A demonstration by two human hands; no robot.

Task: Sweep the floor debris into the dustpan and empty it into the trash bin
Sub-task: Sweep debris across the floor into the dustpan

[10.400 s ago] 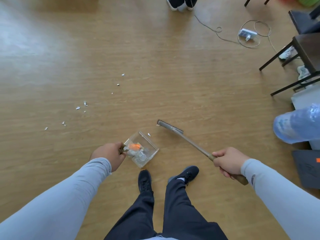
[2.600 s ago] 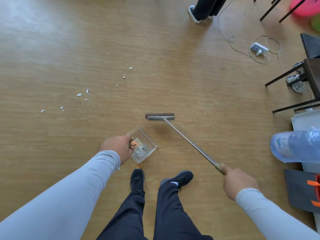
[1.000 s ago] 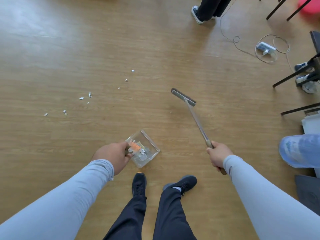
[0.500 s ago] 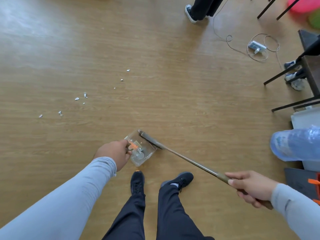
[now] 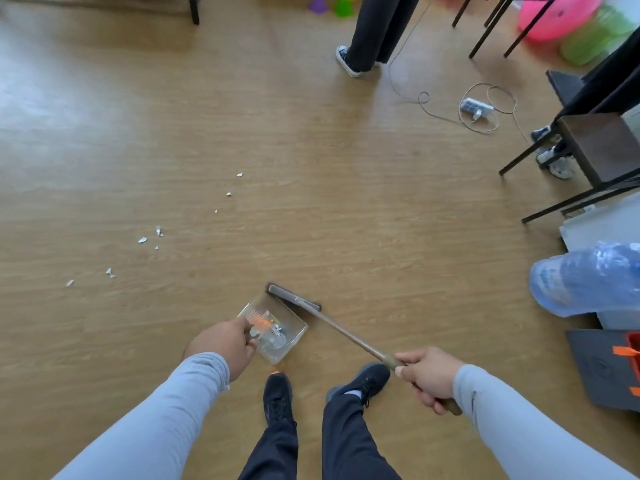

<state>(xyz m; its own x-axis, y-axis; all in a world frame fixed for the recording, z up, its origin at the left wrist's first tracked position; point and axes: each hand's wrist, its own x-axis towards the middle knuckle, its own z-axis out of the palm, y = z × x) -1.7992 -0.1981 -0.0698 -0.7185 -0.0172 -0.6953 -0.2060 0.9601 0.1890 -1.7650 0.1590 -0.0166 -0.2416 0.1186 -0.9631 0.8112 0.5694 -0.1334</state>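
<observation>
My left hand (image 5: pixel 223 344) grips the handle of a clear plastic dustpan (image 5: pixel 277 327) resting on the wooden floor just ahead of my feet; it holds some scraps and has an orange comb strip. My right hand (image 5: pixel 427 377) grips the end of a long broom handle (image 5: pixel 349 336). The broom head (image 5: pixel 294 296) lies against the dustpan's far open edge. Several small white debris bits (image 5: pixel 152 237) are scattered on the floor to the far left. A bin lined with a blue plastic bag (image 5: pixel 585 282) stands at the right.
Another person's legs (image 5: pixel 367 32) stand at the back. A power strip with cable (image 5: pixel 476 107) lies on the floor at the back right. Dark table and chair legs (image 5: pixel 568 161) crowd the right side. A grey bag (image 5: pixel 609 368) lies near the bin.
The broom swung out to the far right, then swept back to the dustpan's mouth. It now sits at the pan's far edge, and my right hand has moved in closer to my feet.
</observation>
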